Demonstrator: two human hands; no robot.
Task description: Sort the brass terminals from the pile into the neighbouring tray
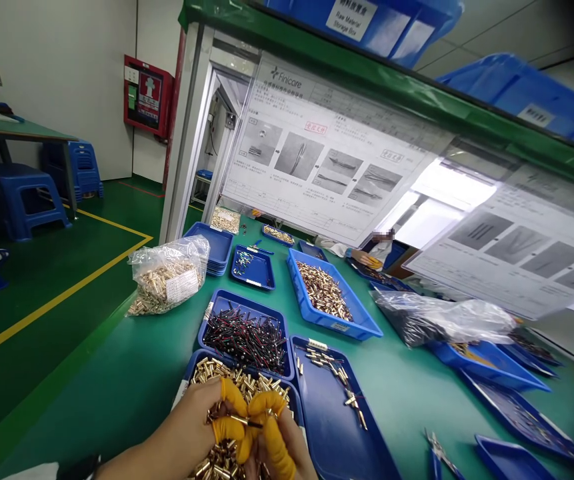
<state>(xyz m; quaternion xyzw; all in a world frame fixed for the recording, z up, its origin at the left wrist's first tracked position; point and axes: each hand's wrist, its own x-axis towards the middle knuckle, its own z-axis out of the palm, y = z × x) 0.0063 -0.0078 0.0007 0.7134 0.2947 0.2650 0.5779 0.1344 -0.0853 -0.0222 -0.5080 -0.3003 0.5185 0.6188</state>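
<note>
My left hand (181, 427) and my right hand (277, 440) meet at the bottom of the view, their fingertips in yellow finger cots. Between them they pinch a thin brass pin (241, 421) with a dark end. Both hands are directly over a blue tray (189, 365) heaped with short brass tubes (237, 381), and they hide much of it. Just right of my right hand, a dark blue tray (327, 427) holds a few loose pins. Beyond my hands, a blue tray (227, 301) holds a pile of red-and-black wired pins (244, 340).
A blue tray of brass parts (337, 313) and a plastic bag of brass parts (167, 280) stand on the green bench (391, 373). Pliers (439, 453) lie front right. Printed picture sheets (327, 147) hang overhead. A co-worker's hand (364, 259) shows across the bench.
</note>
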